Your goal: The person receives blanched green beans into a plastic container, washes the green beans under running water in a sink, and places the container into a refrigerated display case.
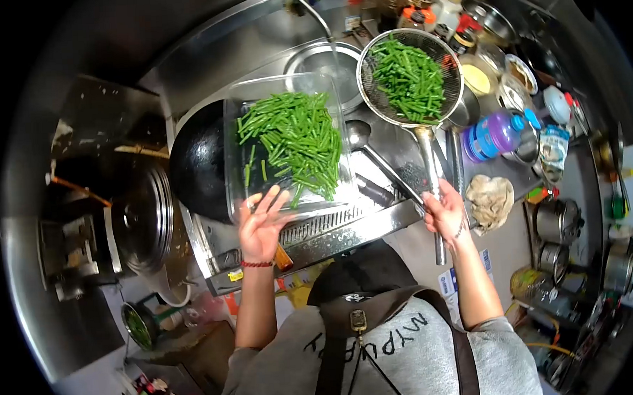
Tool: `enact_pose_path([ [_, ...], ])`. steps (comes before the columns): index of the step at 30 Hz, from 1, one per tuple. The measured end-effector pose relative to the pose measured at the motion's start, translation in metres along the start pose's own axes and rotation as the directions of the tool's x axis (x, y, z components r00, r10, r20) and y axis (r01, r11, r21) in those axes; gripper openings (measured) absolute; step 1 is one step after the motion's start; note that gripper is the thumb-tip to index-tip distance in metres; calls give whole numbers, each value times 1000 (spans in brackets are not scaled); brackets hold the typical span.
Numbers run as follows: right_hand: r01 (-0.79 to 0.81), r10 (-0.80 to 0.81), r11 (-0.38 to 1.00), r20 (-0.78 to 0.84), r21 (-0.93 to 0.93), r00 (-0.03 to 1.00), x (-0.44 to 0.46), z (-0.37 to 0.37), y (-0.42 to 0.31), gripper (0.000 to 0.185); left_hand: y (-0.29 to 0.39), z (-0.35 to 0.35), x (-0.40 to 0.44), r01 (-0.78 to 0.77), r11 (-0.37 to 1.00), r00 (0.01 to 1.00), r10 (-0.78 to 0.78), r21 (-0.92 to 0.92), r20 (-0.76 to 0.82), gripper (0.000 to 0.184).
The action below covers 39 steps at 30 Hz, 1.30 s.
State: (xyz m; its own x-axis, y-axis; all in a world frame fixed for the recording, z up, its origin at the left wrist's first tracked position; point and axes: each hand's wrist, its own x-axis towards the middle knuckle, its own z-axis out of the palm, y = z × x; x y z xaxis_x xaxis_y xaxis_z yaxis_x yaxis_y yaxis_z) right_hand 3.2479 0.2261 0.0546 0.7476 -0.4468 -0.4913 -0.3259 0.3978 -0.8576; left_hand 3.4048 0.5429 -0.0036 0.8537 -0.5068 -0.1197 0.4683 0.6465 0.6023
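Note:
Cut green beans [296,142] lie in a clear rectangular tub [238,173] that overlaps a black wok [198,160]. At the tub's near edge is my left hand [261,224], fingers spread and touching the rim. My right hand [444,209] is closed round the long metal handle of a round mesh strainer [458,85]. More cut green beans [409,80] fill the strainer. A metal ladle [358,131] lies between tub and strainer, its handle end close to my right hand.
Behind the ladle sits a metal basin [324,59]. Bottles and jars crowd the back right, with a purple bottle [487,139] and a crumpled cloth [491,200] nearer. A large lidded pot [144,219] stands at the left, and pots hang or stand at the far right.

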Motion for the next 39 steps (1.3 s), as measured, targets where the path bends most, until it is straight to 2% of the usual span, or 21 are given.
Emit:
enact_pose_path([
  [1, 38, -40, 994, -9, -106, 999, -2, 0, -5, 23, -6, 3, 3, -2, 999, 995, 8, 50, -100, 32],
  [2, 81, -81, 989, 5, -127, 997, -7, 3, -9, 24, -14, 3, 8, 14, 1000, 980, -8, 28, -199, 29],
  [4, 214, -222, 905, 20, -367, 975, -3, -2, 3, 30, -30, 8, 20, 36, 998, 968, -46, -44, -248, 29],
  [5, 317, -340, 806, 47, -499, 939, 1, -3, 12, 33, -38, 10, 27, 47, 994, 972, -68, -98, -227, 26],
  [7, 438, -559, 514, 99, -738, 823, 7, -3, 30, 40, -56, 15, 41, 62, 986, 975, -93, -154, -202, 25],
  [10, 430, -620, 390, 113, -814, 776, 1, 13, 20, 39, -70, 31, 58, 61, 976, 980, -98, -207, -173, 23],
  [12, 455, -704, 296, 130, -840, 698, 5, 10, 19, 40, -76, 36, 64, 94, 970, 977, -134, -225, -168, 23],
  [15, 510, -743, 331, 114, -794, 659, 13, 2, 17, 40, -89, 30, 74, 123, 947, 964, -185, -297, -191, 28],
  [19, 494, -694, 452, 55, -743, 718, 16, 3, 10, 41, -99, 34, 88, 107, 950, 967, -167, -293, -191, 33],
  [21, 454, -549, 694, -2, -558, 836, 25, 0, 14, 42, -102, 36, 99, 100, 968, 975, -142, -232, -171, 36],
  [23, 309, -339, 911, -67, -274, 939, 28, 5, 11, 42, -107, 32, 109, 108, 963, 977, -148, -246, -152, 35],
  [26, 182, -187, 979, -47, -90, 981, 28, 9, -5, 35, -115, 28, 128, 125, 954, 978, -165, -272, -128, 34],
  [27, 182, -187, 979, -56, -90, 981, 30, 6, -9, 35, -118, 26, 133, 111, 954, 978, -154, -278, -138, 34],
  [29, 114, -114, 993, -11, 35, 993, 32, -1, -13, 33, -124, 21, 145, 88, 951, 979, -138, -298, -151, 33],
  [32, 107, -112, 993, -114, -51, 987, 33, -14, -9, 35, -130, 15, 162, 67, 946, 969, -137, -318, -206, 33],
  [33, 182, -217, 962, -166, -205, 962, 36, -22, 1, 35, -132, 13, 168, 60, 950, 965, -134, -305, -226, 35],
  [34, 287, -377, 866, -159, -409, 912, 41, -40, 19, 38, -134, 11, 173, 52, 950, 962, -131, -309, -241, 35],
  [36, 358, -647, 542, -106, -760, 755, 39, -53, 38, 41, -134, 7, 182, 18, 955, 971, -87, -295, -223, 37],
  [37, 293, -596, 593, -163, -750, 787, 29, -46, 33, 40, -136, -1, 188, 18, 954, 975, -82, -298, -205, 38],
  [38, 306, -677, 430, -80, -849, 731, 27, -50, 41, 40, -138, -7, 194, 5, 954, 974, -73, -300, -217, 38],
  [39, 290, -641, 441, -71, -849, 765, 23, -56, 52, 41, -141, -12, 199, 3, 946, 973, -77, -326, -216, 40],
])
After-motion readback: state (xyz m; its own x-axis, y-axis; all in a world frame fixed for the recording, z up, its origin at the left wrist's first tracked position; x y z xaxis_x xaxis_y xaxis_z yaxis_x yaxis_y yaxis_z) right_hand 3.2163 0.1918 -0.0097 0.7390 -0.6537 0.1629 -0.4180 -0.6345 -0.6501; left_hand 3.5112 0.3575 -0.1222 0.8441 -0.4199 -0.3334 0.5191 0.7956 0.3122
